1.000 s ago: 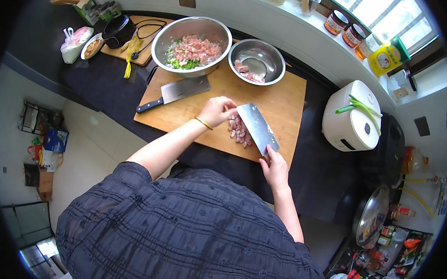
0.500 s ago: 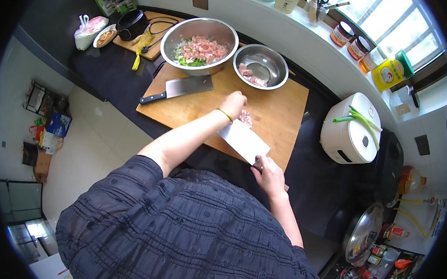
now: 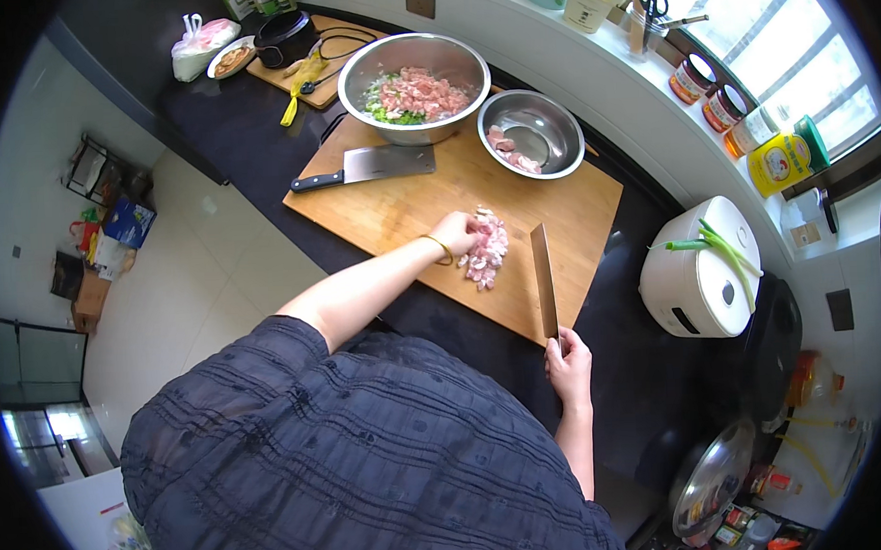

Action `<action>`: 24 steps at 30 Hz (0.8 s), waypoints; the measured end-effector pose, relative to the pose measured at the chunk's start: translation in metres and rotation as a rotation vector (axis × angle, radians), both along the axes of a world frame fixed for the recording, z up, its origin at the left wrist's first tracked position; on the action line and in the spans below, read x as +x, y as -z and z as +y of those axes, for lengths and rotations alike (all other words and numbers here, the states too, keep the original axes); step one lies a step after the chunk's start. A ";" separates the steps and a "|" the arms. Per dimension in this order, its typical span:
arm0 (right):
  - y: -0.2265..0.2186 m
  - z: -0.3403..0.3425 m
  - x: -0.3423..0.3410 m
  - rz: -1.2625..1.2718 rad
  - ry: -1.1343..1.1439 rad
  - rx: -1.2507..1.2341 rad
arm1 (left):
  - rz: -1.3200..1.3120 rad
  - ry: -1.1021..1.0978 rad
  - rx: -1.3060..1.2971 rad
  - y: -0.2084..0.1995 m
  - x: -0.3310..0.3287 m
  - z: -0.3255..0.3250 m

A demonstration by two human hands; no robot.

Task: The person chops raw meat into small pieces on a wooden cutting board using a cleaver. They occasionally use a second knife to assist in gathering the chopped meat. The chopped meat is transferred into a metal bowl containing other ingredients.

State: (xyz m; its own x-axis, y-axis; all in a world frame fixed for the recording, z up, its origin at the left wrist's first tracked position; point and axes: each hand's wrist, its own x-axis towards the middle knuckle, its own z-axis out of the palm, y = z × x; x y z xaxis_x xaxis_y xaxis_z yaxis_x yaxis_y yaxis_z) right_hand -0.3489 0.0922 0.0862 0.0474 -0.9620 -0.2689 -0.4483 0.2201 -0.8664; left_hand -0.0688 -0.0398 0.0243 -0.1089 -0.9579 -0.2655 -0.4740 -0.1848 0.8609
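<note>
I wear a dark slate-blue top [image 3: 360, 455] with ridged crossing lines and short sleeves [image 3: 272, 356], low in the frame; a thin gold bangle [image 3: 444, 247] sits behind my bare left grip [image 3: 457, 233].

One left hand [image 3: 454, 233], one right hand [image 3: 569, 365]. Two cleavers [image 3: 391, 161], two boards [image 3: 359, 220], two steel bowls [image 3: 554, 137] — and one heap of chopped meat [image 3: 489, 248] on the larger board. One bracelet [image 3: 446, 252]. One pot [image 3: 286, 41], one plate [image 3: 212, 68], one tied bag [image 3: 205, 49], one cooker [image 3: 687, 284], one glass lid [image 3: 710, 484], one pair of scissors [image 3: 651, 5]. Scallions [image 3: 690, 245] — perhaps three, though they overlap and blur the count.
</note>
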 end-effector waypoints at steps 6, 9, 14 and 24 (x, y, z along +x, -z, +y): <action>0.004 -0.005 0.022 -0.059 -0.008 0.135 | -0.325 0.042 -0.280 -0.026 0.033 0.007; -0.002 -0.003 0.031 -0.021 0.032 0.156 | -0.385 -0.094 -0.320 -0.024 0.070 0.006; -0.008 0.003 0.035 0.037 0.066 0.200 | -0.601 -0.288 -0.438 -0.021 0.126 0.006; -0.030 0.015 0.081 0.551 -0.371 -0.243 | -1.009 -0.243 -0.259 -0.025 0.221 0.020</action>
State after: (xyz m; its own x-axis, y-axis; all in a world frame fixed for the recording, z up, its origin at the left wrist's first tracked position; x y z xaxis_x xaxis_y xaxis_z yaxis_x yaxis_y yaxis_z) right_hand -0.2682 0.1075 0.1164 0.3027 -0.9444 -0.1281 -0.8439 -0.2031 -0.4966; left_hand 0.1519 -0.0196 0.0493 0.2487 -0.9645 0.0885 -0.9642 -0.2378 0.1175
